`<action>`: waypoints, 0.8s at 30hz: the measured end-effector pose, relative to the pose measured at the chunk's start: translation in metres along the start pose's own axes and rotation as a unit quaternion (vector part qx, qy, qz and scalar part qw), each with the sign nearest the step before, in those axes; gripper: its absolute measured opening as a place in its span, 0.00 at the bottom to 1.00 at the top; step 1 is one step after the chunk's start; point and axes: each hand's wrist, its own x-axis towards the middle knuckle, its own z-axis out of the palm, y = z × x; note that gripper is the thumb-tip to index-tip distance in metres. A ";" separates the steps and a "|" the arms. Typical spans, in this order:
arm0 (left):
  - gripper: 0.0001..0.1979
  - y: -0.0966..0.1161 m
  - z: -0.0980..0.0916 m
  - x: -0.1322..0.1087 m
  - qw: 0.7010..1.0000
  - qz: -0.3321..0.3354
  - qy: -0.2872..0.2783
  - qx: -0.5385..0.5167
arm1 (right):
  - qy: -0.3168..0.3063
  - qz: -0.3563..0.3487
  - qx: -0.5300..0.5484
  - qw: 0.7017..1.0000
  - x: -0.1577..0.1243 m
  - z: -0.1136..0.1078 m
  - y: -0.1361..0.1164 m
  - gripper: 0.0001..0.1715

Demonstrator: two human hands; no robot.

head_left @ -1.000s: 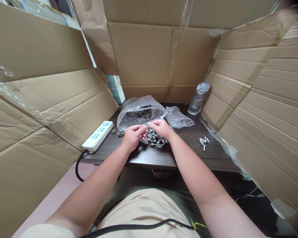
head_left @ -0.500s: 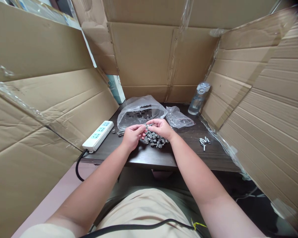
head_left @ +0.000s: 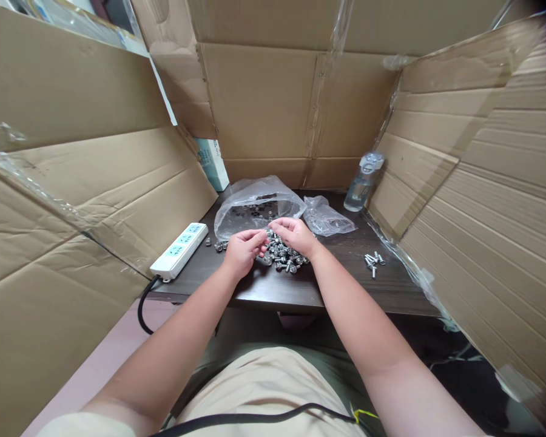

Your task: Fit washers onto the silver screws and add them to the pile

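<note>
My left hand (head_left: 246, 252) and my right hand (head_left: 296, 235) are close together over a pile of metal bolts (head_left: 286, 258). The thumb and forefinger of the left pinch a small metal bolt, mostly covered by the fingertips. On the right, thumb and fingers are drawn together at the same spot; what lies between them is too small to make out. Just behind the hands, an open clear plastic bag (head_left: 266, 188) lies with small dark and silvery parts inside. A few loose metal pieces (head_left: 220, 246) rest left of my left hand.
At left sits a white power strip (head_left: 179, 250) with a black cable. A smaller plastic bag (head_left: 326, 217) and a water bottle (head_left: 363, 185) are at back right. Several separate bolts (head_left: 374, 262) lie to the right. Cardboard walls (head_left: 264, 103) enclose the dark table (head_left: 346, 276).
The fingertips of my right hand have shifted slightly, and the metal piece visible between the hands earlier shows less now. The arms and pile have hardly moved.
</note>
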 end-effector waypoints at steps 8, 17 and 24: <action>0.16 0.001 0.001 -0.001 1.000 0.000 -0.003 0.007 | -0.029 0.000 0.000 1.000 0.002 -0.001 0.005 0.23; 0.17 0.001 0.001 0.000 1.000 0.001 -0.002 0.006 | 0.000 -0.011 -0.008 1.000 0.002 -0.001 0.003 0.26; 0.18 0.000 -0.001 0.000 1.000 0.003 -0.002 -0.002 | -0.040 0.007 0.007 0.999 -0.001 -0.003 0.004 0.26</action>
